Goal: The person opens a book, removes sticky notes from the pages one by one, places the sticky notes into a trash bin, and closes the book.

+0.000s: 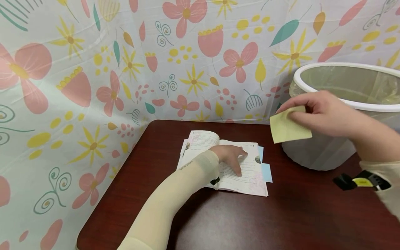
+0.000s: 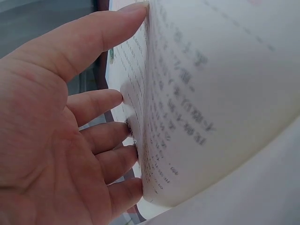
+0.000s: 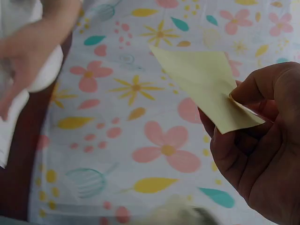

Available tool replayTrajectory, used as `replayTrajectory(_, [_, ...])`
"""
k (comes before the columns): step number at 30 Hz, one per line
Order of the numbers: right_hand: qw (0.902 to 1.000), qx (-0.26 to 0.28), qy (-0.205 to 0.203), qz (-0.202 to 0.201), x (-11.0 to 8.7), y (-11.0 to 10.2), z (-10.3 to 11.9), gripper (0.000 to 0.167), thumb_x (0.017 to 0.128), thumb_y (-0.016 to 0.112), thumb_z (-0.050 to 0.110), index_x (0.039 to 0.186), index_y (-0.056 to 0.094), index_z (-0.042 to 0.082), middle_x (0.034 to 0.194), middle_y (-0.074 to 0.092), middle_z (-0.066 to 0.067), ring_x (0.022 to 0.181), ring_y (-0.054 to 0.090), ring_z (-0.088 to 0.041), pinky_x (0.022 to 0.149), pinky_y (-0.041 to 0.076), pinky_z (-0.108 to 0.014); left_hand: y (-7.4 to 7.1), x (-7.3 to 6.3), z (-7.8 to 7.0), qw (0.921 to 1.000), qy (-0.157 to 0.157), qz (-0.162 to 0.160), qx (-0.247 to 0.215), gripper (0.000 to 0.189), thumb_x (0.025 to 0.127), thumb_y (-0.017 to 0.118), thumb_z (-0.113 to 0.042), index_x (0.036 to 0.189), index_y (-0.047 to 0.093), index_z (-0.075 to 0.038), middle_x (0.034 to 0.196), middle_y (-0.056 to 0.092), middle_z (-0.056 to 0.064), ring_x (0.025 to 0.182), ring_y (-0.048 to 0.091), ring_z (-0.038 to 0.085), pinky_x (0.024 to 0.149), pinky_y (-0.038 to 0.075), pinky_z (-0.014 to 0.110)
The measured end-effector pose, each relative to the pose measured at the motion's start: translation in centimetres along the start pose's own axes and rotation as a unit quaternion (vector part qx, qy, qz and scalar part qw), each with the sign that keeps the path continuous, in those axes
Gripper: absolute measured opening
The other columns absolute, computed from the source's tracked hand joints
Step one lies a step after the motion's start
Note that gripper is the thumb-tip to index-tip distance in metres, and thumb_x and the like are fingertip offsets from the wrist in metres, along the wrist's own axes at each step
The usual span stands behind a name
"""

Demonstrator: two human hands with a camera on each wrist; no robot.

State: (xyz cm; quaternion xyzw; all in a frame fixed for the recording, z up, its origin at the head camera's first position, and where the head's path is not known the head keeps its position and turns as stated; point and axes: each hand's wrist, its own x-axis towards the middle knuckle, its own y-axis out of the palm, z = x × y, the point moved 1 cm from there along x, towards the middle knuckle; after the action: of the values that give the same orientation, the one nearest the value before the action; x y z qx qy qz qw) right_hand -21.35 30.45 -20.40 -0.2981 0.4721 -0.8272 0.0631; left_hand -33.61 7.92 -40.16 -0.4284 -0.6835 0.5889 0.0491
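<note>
An open book (image 1: pixel 200 142) with printed pages lies on the dark table, two blue sticky tabs (image 1: pixel 266 172) jutting from its right edge. My left hand (image 1: pixel 230 156) rests on the right-hand page with its fingers spread. In the left wrist view, the fingertips of that hand (image 2: pixel 70 112) touch the page beside a curving leaf. My right hand (image 1: pixel 325 113) is raised to the right of the book, in front of the bin. Between thumb and fingers it pinches a yellow sticky note (image 1: pixel 289 128); the right wrist view shows the note (image 3: pixel 201 79) slightly bent.
A white-rimmed bin (image 1: pixel 347 104) with a clear liner stands at the right, behind my right hand. The dark red-brown table (image 1: pixel 250 222) extends in front of the book. A flower-patterned curtain (image 1: pixel 193 66) hangs along the back and left.
</note>
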Motion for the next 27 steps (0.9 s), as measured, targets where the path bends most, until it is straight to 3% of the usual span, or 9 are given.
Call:
replayTrajectory(6, [0.9990, -0.040, -0.011, -0.017, 2.3, -4.1, 0.9, 0.026, 0.094, 0.065, 0.003, 0.107, 0.080, 0.020, 0.067, 0.064, 0.008, 0.054, 0.049, -0.007, 0.051, 0.037, -0.022, 0.0, 0.2, 0.2, 1.0000, -0.001, 0.002, 0.004, 0.093, 0.077, 0.087, -0.048, 0.157, 0.039, -0.043, 0.172, 0.021, -0.015, 0.158, 0.022, 0.008, 0.125, 0.028, 0.031])
replayTrajectory(13, [0.9946, 0.067, 0.056, -0.056, 5.3, -8.2, 0.0, 0.028, 0.093, 0.063, 0.001, 0.102, 0.081, 0.021, 0.068, 0.070, 0.014, 0.055, 0.052, -0.005, 0.049, 0.038, -0.018, 0.1, 0.5, 0.4, 1.0000, -0.005, -0.003, 0.002, 0.094, 0.076, 0.088, -0.049, 0.156, 0.039, -0.045, 0.171, 0.020, -0.018, 0.158, 0.024, 0.008, 0.124, 0.031, 0.032])
replayTrajectory(16, [0.9904, 0.084, 0.069, -0.084, 6.5, -9.7, -1.1, 0.027, 0.094, 0.062, 0.001, 0.099, 0.080, 0.021, 0.070, 0.072, 0.018, 0.056, 0.055, -0.001, 0.050, 0.041, -0.013, 0.2, 0.5, 0.5, 1.0000, -0.006, -0.003, -0.001, 0.094, 0.075, 0.088, -0.049, 0.156, 0.040, -0.045, 0.171, 0.021, -0.018, 0.158, 0.024, 0.008, 0.123, 0.032, 0.032])
replayTrajectory(23, [0.9634, 0.202, 0.126, -0.123, 8.6, -12.7, -5.7, 0.032, 0.099, 0.054, -0.002, 0.090, 0.077, 0.019, 0.074, 0.074, 0.017, 0.056, 0.065, -0.001, 0.051, 0.050, -0.012, 0.1, 0.2, 0.3, 1.0000, -0.002, -0.005, -0.001, 0.093, 0.076, 0.089, -0.046, 0.156, 0.042, -0.042, 0.171, 0.024, -0.014, 0.157, 0.025, 0.008, 0.124, 0.031, 0.032])
replayTrajectory(27, [0.9522, 0.223, 0.160, -0.134, 9.9, -14.0, -8.4, 0.038, 0.101, 0.046, -0.001, 0.087, 0.071, 0.025, 0.079, 0.068, 0.022, 0.059, 0.063, 0.003, 0.051, 0.049, -0.011, 0.0, 0.1, 0.2, 0.9999, -0.009, -0.005, 0.008, 0.092, 0.076, 0.088, -0.047, 0.156, 0.041, -0.044, 0.171, 0.023, -0.017, 0.158, 0.024, 0.006, 0.124, 0.030, 0.033])
